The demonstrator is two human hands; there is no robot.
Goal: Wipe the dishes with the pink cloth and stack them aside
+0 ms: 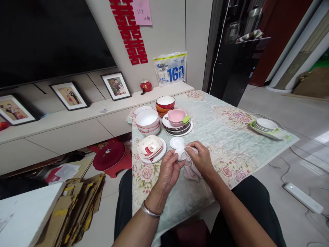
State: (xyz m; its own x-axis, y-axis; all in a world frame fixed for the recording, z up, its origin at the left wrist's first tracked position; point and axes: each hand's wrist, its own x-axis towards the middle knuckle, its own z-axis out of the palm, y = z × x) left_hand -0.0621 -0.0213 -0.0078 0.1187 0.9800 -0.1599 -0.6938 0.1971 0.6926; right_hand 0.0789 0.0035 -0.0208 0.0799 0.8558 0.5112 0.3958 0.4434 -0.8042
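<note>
My left hand [171, 168] is closed round a small white bowl [180, 154], held just above the front part of the table. Pinched in my right hand [202, 159] is a pale pink cloth [191, 170], pressed at the bowl's right side and hanging down to the tabletop. A small white dish [177, 141] lies right behind my hands. Left of it, a patterned divided dish [149, 146] sits on a white plate [161, 156]. Further back, a pink bowl with a green handle [177, 116] tops a stack of plates [167, 128].
White bowls [147, 118] and red and orange bowls [166, 102] stand stacked at the back left of the flowered tablecloth [205, 120]. At the right corner, small white dishes [266, 124] rest on a green-edged tray [279, 134]. A red stool [111, 159] and flattened cardboard [77, 206] are left.
</note>
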